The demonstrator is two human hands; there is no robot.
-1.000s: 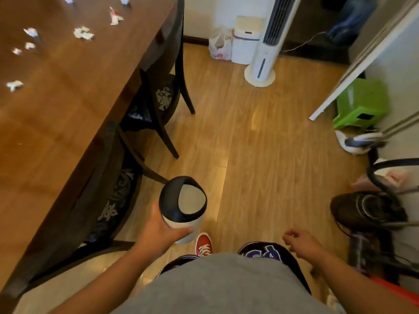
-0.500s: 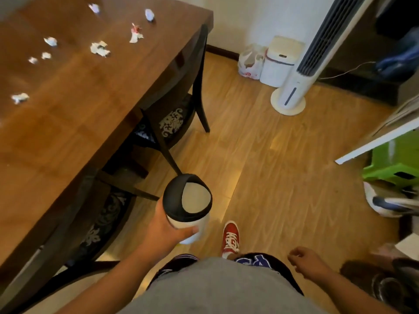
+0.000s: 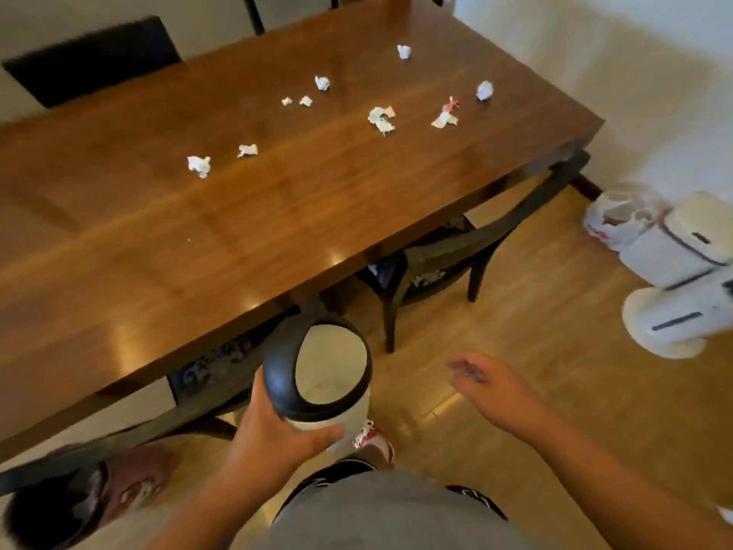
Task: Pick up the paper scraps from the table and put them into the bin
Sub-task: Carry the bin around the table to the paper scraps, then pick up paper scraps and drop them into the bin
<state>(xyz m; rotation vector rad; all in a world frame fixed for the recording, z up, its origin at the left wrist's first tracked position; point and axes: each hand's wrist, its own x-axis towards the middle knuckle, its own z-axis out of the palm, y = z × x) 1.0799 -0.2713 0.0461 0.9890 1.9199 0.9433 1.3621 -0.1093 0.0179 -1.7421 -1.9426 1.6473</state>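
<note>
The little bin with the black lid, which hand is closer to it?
Left. The left hand is wrapped around the bin, holding it beside the table. The right hand is off to the bin's right, open in the air, touching nothing.

Dining room clutter, basically

Two dark wooden chairs [image 3: 456,264] with patterned seat cushions are tucked under the long side, over a light wood floor [image 3: 535,331]. Over by the wall on the right there's a small white lidded container [image 3: 686,244] with a white plastic bag [image 3: 618,220] right beside it, plus the round white base of a tower fan [image 3: 666,323] just in front. A red sneaker [image 3: 373,438] pokes out at the bottom.
</note>
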